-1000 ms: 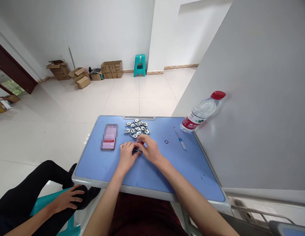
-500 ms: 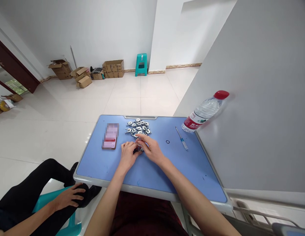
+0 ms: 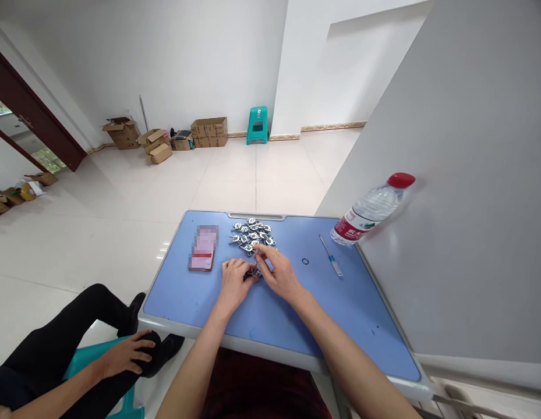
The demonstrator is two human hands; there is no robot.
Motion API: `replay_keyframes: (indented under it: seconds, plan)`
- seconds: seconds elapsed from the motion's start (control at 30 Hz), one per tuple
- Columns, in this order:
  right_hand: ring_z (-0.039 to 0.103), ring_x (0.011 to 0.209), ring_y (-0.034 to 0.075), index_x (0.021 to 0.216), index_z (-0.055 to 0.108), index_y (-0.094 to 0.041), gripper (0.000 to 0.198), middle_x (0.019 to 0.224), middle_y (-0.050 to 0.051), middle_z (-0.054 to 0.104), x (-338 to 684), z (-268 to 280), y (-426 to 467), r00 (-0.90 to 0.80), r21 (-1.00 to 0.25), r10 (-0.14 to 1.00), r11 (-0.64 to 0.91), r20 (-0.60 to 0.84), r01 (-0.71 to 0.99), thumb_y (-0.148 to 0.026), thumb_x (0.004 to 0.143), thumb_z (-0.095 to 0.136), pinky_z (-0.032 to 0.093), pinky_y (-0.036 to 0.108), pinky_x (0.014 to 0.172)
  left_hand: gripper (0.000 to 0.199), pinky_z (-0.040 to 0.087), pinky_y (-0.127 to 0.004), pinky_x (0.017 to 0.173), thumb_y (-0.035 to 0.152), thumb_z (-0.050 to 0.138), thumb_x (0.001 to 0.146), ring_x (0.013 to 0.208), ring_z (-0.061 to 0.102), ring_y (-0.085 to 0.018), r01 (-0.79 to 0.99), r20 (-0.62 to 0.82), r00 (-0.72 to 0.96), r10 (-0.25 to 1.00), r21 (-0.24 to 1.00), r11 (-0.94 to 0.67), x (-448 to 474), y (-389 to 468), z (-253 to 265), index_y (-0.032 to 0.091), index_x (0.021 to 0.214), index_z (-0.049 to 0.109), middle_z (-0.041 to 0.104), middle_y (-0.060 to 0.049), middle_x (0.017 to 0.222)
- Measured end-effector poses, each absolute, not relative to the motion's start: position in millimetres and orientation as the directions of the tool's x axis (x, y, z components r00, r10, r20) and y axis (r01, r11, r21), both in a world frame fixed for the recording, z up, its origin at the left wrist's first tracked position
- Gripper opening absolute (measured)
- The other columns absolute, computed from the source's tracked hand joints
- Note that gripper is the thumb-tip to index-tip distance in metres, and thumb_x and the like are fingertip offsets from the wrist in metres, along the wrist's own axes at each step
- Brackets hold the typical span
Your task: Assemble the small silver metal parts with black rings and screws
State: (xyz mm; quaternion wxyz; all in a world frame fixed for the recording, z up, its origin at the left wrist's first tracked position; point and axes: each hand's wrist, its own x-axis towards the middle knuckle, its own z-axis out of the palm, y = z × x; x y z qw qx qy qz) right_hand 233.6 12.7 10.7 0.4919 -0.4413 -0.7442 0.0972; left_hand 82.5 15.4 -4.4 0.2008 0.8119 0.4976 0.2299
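Observation:
Just below a pile of small silvery metal parts (image 3: 248,237), my two hands meet on the blue tabletop. My left hand (image 3: 235,283) is closed around a small metal part (image 3: 256,273), which shows only in bits between thumb and fingers. Over that part, my right hand (image 3: 280,274) has thumb and forefinger pinched on something slim and partly see-through; its kind is hidden by the fingers. To the right of my right hand lies a small black ring (image 3: 305,261). A screwdriver (image 3: 333,261) with a clear and blue handle rests farther right.
A phone (image 3: 203,248) lies left of the pile on the blue table (image 3: 178,291). A red-capped water bottle (image 3: 361,215) stands at the right edge near a grey partition (image 3: 462,203). Another person's hand (image 3: 129,352) rests on their knee at lower left. Cardboard boxes (image 3: 209,132) and a stool (image 3: 257,123) stand behind.
The whole view has shifted, so the table appears slightly lower and farther right. Both hands stay together over the small metal part, with the right-hand fingers slightly changed in pose.

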Motion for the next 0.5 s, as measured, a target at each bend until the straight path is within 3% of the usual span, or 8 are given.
replay_keyframes:
  seconds: [0.2, 0.37, 0.5]
  plan:
    - [0.062, 0.078, 0.018, 0.112, 0.063, -0.024, 0.023, 0.096, 0.007, 0.063, 226.8, 11.9, 10.6, -0.03, -0.645, 0.754, 0.581, 0.657, 0.496, -0.022, 0.094, 0.048, 0.054, 0.033, 0.074, 0.004, 0.033, -0.036, 0.084, 0.02, 0.063, 0.086, 0.095, 0.054, -0.02, 0.742, 0.159, 0.395, 0.905, 0.526, -0.416, 82.7, 16.1, -4.0, 0.022, 0.089, 0.062, 0.066, 0.001, 0.093]
    - [0.064, 0.089, 0.018, 0.131, 0.053, -0.027, 0.037, 0.098, 0.006, 0.067, 227.6, 15.3, 7.6, -0.167, -0.659, 0.77, 0.619, 0.616, 0.427, -0.018, 0.098, 0.037, 0.054, 0.035, 0.082, 0.008, 0.033, -0.037, 0.087, 0.018, 0.062, 0.085, 0.098, 0.055, -0.021, 0.732, 0.15, 0.401, 0.904, 0.541, -0.415, 82.5, 16.8, -3.2, 0.023, 0.09, 0.062, 0.067, -0.001, 0.1]
    - [0.061, 0.091, 0.02, 0.127, 0.057, -0.026, 0.033, 0.102, 0.008, 0.063, 227.9, 15.4, 7.2, -0.172, -0.646, 0.774, 0.611, 0.61, 0.458, -0.022, 0.097, 0.043, 0.054, 0.036, 0.082, 0.009, 0.034, -0.036, 0.087, 0.015, 0.061, 0.085, 0.097, 0.055, -0.02, 0.731, 0.156, 0.396, 0.905, 0.542, -0.413, 82.3, 16.5, -3.1, 0.022, 0.09, 0.063, 0.066, -0.001, 0.097]
